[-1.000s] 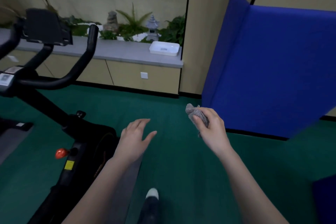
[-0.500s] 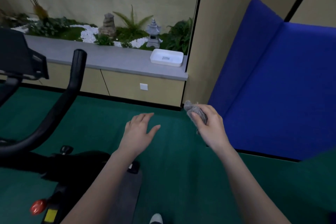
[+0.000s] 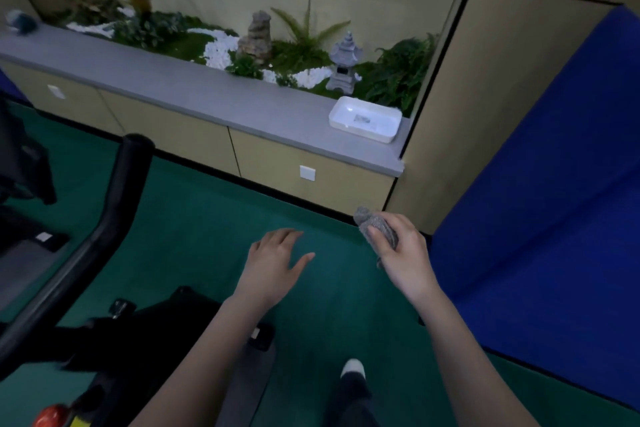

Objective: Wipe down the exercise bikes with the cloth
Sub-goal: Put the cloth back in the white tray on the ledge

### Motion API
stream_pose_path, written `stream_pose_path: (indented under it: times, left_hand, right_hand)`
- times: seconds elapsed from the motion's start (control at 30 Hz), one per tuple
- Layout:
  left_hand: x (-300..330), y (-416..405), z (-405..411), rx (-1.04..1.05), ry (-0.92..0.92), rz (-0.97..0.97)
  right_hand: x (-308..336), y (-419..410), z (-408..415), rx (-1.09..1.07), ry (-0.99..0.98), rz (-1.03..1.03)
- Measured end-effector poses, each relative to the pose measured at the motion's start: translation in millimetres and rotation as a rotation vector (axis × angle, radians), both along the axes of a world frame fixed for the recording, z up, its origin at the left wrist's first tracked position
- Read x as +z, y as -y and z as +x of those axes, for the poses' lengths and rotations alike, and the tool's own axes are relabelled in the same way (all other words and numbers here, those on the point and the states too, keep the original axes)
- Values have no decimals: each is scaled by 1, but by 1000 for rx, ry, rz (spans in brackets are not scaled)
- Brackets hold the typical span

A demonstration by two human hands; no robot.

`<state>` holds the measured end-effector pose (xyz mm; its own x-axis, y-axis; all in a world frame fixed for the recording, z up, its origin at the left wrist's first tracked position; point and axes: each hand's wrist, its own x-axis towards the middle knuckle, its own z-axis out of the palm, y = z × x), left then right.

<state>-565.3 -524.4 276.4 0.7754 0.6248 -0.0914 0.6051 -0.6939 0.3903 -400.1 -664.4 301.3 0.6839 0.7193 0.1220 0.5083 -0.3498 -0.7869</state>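
My right hand point(image 3: 401, 253) grips a bunched grey cloth point(image 3: 375, 227), held in the air over the green floor. My left hand point(image 3: 273, 263) hovers beside it with fingers spread and relaxed, holding nothing. The black exercise bike point(image 3: 104, 218) stands at the left; its curved handlebar rises toward the upper left and its dark frame runs below my left forearm. A red knob point(image 3: 52, 414) shows at the bottom left. Neither hand touches the bike.
A grey ledge point(image 3: 194, 94) runs along the wall with a white tray point(image 3: 365, 118) at its right end and plants and stone ornaments behind. Blue padded mats point(image 3: 540, 218) stand at the right. My foot point(image 3: 351, 371) is on the green floor.
The view has swung right and up, so the bike slid toward the left edge and the ledge came closer. Both hands keep the same pose, the right still gripping the cloth.
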Motion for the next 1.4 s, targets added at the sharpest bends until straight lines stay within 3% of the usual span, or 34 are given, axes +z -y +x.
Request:
stream_pose_path:
  times: [0.4, 0.67, 1.13, 1.4]
  left_hand:
    - [12, -54, 145, 115, 51, 22]
    - [6, -102, 202, 111, 20, 3]
    - [5, -282, 322, -10, 95, -4]
    - [-5, -340, 357, -35, 102, -52]
  right_hand:
    - [2, -66, 163, 38, -40, 70]
    - [-9, -119, 218, 6, -83, 95]
    - [-7, -277, 306, -88, -58, 90]
    - [-15, -335, 340, -93, -58, 37]
